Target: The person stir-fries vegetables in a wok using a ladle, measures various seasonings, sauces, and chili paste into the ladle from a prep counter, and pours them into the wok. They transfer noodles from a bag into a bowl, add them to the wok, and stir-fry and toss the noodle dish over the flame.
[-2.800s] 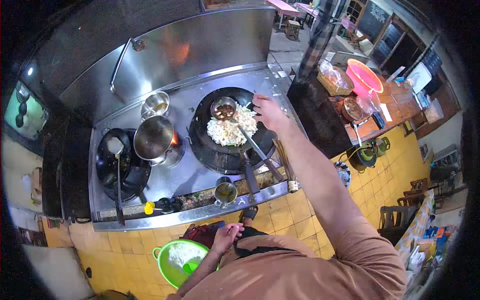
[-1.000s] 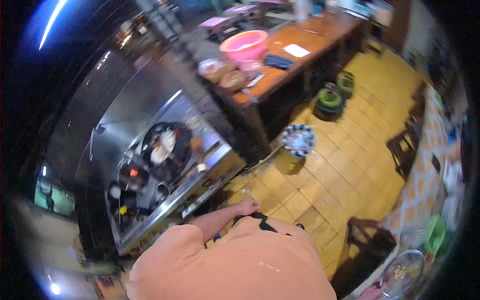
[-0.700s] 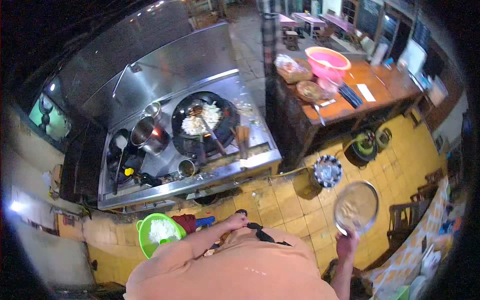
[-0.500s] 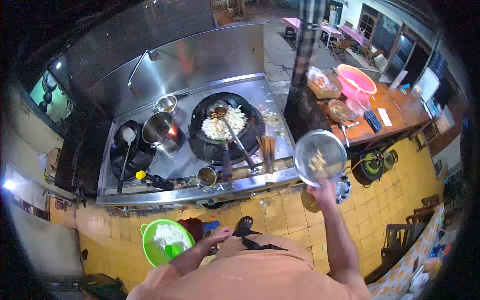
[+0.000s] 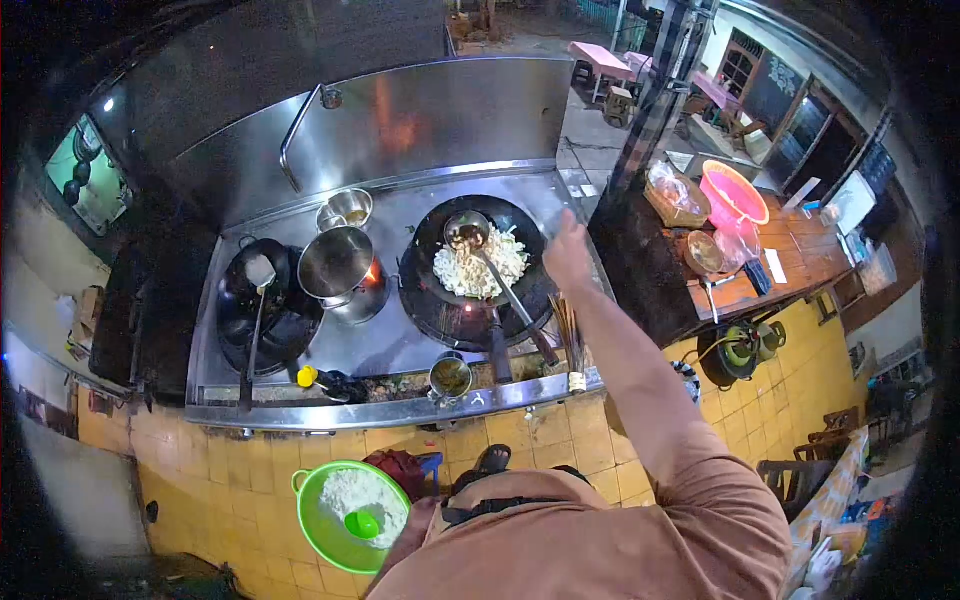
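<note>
My right hand (image 5: 570, 255) is stretched out over the right rim of the large black wok (image 5: 415, 300). One finger points away from me; the others are turned away and blurred, so I cannot tell whether they hold anything. Chopped white food (image 5: 480, 265) with some brown pieces lies in the wok. A ladle (image 5: 510, 285) rests in it, its bowl at the far side and its handle towards me. My left hand is out of view below my chest. The round bowl held earlier is not visible.
A second black wok (image 5: 235, 310) and a steel pot (image 5: 335, 265) stand to the left. Along the front edge are a yellow-capped bottle (image 5: 307, 376), a metal cup (image 5: 451, 377) and a bundle of sticks (image 5: 570, 345). A green basin (image 5: 315, 525) of white food sits low left; a wooden table (image 5: 800, 240) stands right.
My right hand has moved left and forward to the wok's edge, and the bowl it held is out of sight. My left hand has left the view. The camera has shifted.
</note>
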`<action>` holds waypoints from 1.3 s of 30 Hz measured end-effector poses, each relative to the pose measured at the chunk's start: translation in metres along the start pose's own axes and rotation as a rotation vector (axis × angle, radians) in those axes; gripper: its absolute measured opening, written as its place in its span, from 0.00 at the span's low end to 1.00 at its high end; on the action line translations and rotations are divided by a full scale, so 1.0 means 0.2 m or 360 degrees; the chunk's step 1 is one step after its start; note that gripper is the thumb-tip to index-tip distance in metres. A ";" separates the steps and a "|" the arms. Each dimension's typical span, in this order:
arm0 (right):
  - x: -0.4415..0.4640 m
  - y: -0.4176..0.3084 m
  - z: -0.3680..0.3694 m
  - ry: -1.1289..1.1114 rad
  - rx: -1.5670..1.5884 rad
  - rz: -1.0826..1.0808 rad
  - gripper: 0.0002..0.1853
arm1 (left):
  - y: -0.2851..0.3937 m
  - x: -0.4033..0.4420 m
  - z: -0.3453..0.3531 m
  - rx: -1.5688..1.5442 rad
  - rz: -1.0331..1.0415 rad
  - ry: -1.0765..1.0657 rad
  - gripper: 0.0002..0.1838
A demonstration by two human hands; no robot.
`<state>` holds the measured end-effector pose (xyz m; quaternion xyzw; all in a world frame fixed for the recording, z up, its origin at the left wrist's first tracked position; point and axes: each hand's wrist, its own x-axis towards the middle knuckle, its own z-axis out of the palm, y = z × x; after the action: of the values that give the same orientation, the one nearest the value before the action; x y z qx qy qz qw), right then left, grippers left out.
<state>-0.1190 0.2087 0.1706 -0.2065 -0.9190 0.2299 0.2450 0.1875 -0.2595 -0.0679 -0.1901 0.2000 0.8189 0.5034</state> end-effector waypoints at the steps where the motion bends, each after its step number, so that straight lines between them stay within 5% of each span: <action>1: 0.01 0.06 0.01 0.0253 0.0081 0.0062 0.25 | 0.00 0.02 0.00 0.0838 0.0011 0.0358 0.15; 2: -0.02 0.08 -0.04 0.0262 0.0073 0.0077 0.25 | -0.01 0.04 -0.01 0.1683 0.0022 0.0709 0.16; 3: -0.10 0.09 -0.13 0.0188 0.0832 0.0524 0.23 | -0.01 0.05 -0.02 0.2538 0.0038 0.1048 0.17; 4: -0.20 0.13 -0.20 0.0120 0.1595 0.0963 0.22 | -0.01 0.07 -0.04 0.2565 0.0023 0.1021 0.17; 6: -0.49 0.45 -0.25 0.0076 0.2457 0.1183 0.17 | 0.00 0.12 -0.06 0.1547 0.0261 0.0720 0.18; 8: -0.87 0.72 -0.34 0.0323 0.2988 0.1642 0.13 | 0.07 0.18 0.08 0.1789 0.0161 0.0698 0.14; 12: -1.80 1.03 -0.76 0.0768 0.2417 0.2072 0.06 | 0.29 0.49 0.28 0.2193 -0.0145 0.0330 0.13; 15: -2.49 1.09 -1.21 0.1702 0.2102 0.2081 0.08 | 0.24 0.82 0.52 0.2410 -0.0403 0.0118 0.13; 19: -3.14 0.99 -1.76 0.3228 0.1318 0.1612 0.12 | -0.02 1.12 0.77 0.2714 -0.0634 -0.0094 0.12; 21: -3.60 1.03 -1.97 0.3433 0.0969 0.1163 0.18 | -0.18 1.22 0.85 0.2816 -0.0711 -0.0186 0.11; 23: -4.00 1.07 -2.20 0.3928 0.1237 0.0890 0.10 | -0.34 1.31 0.86 0.2888 -0.0796 -0.0253 0.11; 26: -4.54 1.17 -2.43 0.4005 0.0850 0.0818 0.11 | -0.42 1.54 0.69 0.2745 -0.1000 -0.0356 0.10; 28: -4.80 1.24 -2.49 0.4139 0.0955 0.0882 0.13 | -0.42 1.81 0.56 0.2066 -0.1486 -0.0289 0.10; 30: -5.11 1.35 -2.43 0.4220 0.1050 0.0920 0.13 | -0.70 1.55 0.96 0.2978 -0.1067 -0.0703 0.09; 31: -5.22 1.42 -2.42 0.4267 0.1157 0.0939 0.14 | -1.02 1.22 1.43 0.3430 -0.0812 -0.0828 0.09; 32: -5.31 1.46 -2.39 0.4263 0.1204 0.0886 0.14 | -1.05 1.20 1.43 0.2994 -0.0934 -0.0720 0.11; 36: -5.71 1.68 -2.22 0.4369 0.1589 0.0797 0.15 | -1.14 1.05 1.58 0.3593 -0.0783 -0.0543 0.11; 37: -5.78 1.71 -2.17 0.4093 0.1444 0.0650 0.17 | -1.09 1.02 1.56 0.3534 -0.0787 -0.0521 0.13; 38: -6.27 1.88 -1.94 0.3914 0.2229 -0.0546 0.16 | -0.99 1.05 1.44 0.3496 -0.0805 -0.0554 0.13; 39: -6.05 1.82 -2.08 0.3892 0.1715 0.0404 0.15 | -1.00 0.95 1.54 0.3727 -0.0644 -0.0629 0.13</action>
<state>1.1664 0.0419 -0.1268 -0.2398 0.1178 0.2507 0.9305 0.2546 0.1248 0.0688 0.4829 0.7079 0.0619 0.5117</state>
